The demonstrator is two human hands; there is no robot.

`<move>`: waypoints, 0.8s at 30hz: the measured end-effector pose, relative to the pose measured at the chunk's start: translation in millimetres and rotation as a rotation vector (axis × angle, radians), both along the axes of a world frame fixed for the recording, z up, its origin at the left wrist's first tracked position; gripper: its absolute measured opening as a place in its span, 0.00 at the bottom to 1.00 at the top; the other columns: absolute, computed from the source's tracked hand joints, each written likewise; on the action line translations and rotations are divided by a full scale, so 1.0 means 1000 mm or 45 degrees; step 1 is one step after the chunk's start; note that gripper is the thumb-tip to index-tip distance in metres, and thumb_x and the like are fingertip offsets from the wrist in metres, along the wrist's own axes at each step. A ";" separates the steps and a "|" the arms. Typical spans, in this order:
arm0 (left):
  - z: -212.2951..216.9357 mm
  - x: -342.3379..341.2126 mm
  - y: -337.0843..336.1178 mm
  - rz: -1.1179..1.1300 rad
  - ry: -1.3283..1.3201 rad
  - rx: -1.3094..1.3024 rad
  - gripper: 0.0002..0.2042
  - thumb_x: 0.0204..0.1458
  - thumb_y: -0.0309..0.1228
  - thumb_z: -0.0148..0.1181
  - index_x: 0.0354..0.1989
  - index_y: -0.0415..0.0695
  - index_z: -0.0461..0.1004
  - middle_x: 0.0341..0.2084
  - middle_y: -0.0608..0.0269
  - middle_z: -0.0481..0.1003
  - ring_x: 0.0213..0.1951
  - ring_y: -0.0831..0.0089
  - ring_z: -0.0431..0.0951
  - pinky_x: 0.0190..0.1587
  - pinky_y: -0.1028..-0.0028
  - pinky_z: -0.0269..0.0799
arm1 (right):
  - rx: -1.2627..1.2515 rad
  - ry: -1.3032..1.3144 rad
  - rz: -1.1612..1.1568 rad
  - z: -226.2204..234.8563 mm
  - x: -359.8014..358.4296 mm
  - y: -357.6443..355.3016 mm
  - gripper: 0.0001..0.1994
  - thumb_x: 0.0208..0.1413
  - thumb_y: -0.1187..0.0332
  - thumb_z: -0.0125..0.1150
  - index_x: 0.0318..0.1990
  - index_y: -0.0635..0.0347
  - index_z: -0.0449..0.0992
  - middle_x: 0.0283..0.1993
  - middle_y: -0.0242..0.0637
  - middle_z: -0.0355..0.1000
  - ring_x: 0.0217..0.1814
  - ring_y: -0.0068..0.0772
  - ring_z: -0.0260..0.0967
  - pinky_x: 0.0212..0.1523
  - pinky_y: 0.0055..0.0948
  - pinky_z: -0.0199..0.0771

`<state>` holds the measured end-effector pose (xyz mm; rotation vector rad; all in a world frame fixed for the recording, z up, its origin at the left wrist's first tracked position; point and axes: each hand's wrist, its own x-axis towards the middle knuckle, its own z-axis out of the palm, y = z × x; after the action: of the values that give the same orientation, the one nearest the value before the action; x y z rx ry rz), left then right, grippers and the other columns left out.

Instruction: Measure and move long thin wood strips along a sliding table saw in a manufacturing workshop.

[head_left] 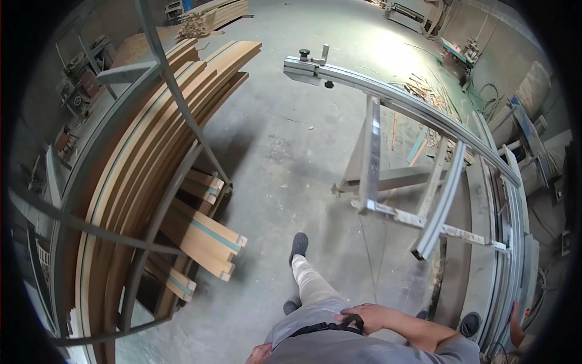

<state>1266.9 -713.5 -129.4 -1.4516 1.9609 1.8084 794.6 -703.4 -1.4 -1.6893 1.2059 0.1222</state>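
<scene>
My right hand lies across my waist, fingers curled over a black strap on my grey shirt. Only a small part of my left hand shows at the lower edge, and what it holds is hidden. One leg in light trousers is stretched forward, ending in a dark shoe on the concrete floor. The other shoe peeks out beside my waist.
A dark metal rack with long wooden boards fills the left; short board ends stick out near my path. A long aluminium rail on a metal stand runs along the right. Another person's hand and shoe show at lower right.
</scene>
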 end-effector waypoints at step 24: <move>0.081 -0.266 -0.838 0.130 0.039 -0.897 0.21 0.46 0.35 0.66 0.48 0.43 0.74 0.43 0.51 0.75 0.47 0.53 0.74 0.50 0.63 0.69 | -0.966 0.260 -1.352 0.052 -0.197 -0.754 0.23 0.50 0.68 0.62 0.55 0.61 0.70 0.59 0.47 0.66 0.63 0.49 0.62 0.62 0.38 0.60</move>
<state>1000.9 -1551.4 -48.3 -1.7080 2.7480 1.2051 597.6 -1457.3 50.8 -1.3947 2.3417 -0.9276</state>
